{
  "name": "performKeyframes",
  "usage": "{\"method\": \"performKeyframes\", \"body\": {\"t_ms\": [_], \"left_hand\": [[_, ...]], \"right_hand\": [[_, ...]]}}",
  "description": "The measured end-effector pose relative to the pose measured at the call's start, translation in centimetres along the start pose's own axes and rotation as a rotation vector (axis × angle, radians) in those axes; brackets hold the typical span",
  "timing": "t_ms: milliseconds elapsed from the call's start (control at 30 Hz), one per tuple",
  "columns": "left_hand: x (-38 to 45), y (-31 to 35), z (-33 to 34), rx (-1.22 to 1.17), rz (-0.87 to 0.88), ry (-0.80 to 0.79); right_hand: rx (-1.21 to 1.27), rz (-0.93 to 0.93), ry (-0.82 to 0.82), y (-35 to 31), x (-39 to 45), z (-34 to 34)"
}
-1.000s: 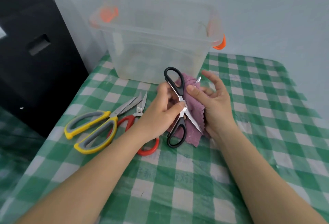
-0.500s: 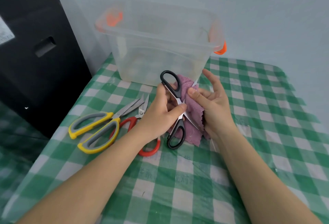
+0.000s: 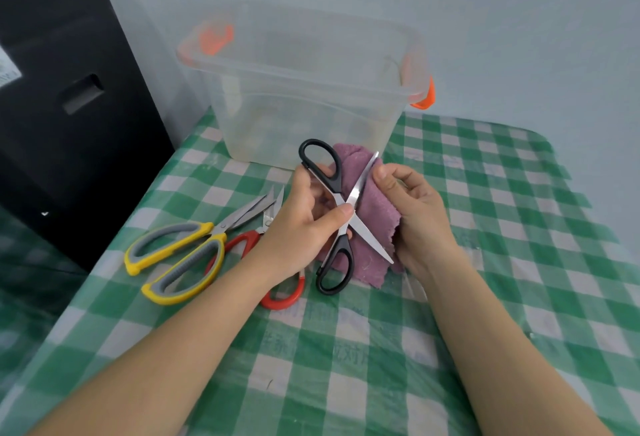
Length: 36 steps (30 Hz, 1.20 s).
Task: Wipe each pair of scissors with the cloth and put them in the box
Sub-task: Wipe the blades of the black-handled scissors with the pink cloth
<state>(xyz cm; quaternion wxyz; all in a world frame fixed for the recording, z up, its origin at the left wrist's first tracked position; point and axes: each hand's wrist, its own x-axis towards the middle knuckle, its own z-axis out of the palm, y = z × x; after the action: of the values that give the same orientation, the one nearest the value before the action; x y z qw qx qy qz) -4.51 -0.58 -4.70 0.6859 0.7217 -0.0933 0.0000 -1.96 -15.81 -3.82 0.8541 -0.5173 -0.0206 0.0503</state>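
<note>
Gripping hand: black scissors (image 3: pixel 337 207) are pinched at the pivot by the left hand (image 3: pixel 304 228), blades spread.
Wiping hand: purple cloth (image 3: pixel 372 214) is pinched onto the upper blade by the right hand (image 3: pixel 414 214).
Beyond: box (image 3: pixel 304 89) is seen behind both hands.
Left: yellow scissors (image 3: pixel 183 255) and red scissors (image 3: pixel 277 280) are laid on the table (image 3: pixel 485 262).

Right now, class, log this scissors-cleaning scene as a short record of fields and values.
being wiped: black scissors, blades open
left hand: grips the black scissors at the pivot
right hand: holds the purple cloth against a blade
waiting: yellow scissors and red scissors on the checked tablecloth
box: clear, open, no scissors visible inside
</note>
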Motion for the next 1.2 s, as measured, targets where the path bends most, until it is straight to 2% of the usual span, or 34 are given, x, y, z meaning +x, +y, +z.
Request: {"method": "performKeyframes", "body": {"t_ms": [167, 433, 633, 800, 1033, 1200], "left_hand": [[0.0, 0.1, 0.3, 0.033, 0.005, 0.021], [0.0, 0.4, 0.3, 0.059, -0.005, 0.0], [-0.1, 0.2, -0.1, 0.018, -0.028, 0.019], [-0.2, 0.4, 0.0, 0.0, -0.023, 0.019], [-0.2, 0.3, 0.1, 0.002, 0.003, 0.054], [-0.3, 0.4, 0.3, 0.042, 0.051, 0.016]], "right_hand": [[-0.067, -0.027, -0.003, 0.1, 0.0, 0.3], [-0.061, -0.053, 0.081, -0.4, -0.6, 0.7], [0.002, 0.009, -0.029, -0.9, -0.5, 0.1], [0.052, 0.06, -0.036, -0.9, -0.2, 0.0], [0.111, 0.07, -0.185, -1.3, -0.8, 0.5], [-0.063, -0.055, -0.014, -0.6, -1.0, 1.3]]}}
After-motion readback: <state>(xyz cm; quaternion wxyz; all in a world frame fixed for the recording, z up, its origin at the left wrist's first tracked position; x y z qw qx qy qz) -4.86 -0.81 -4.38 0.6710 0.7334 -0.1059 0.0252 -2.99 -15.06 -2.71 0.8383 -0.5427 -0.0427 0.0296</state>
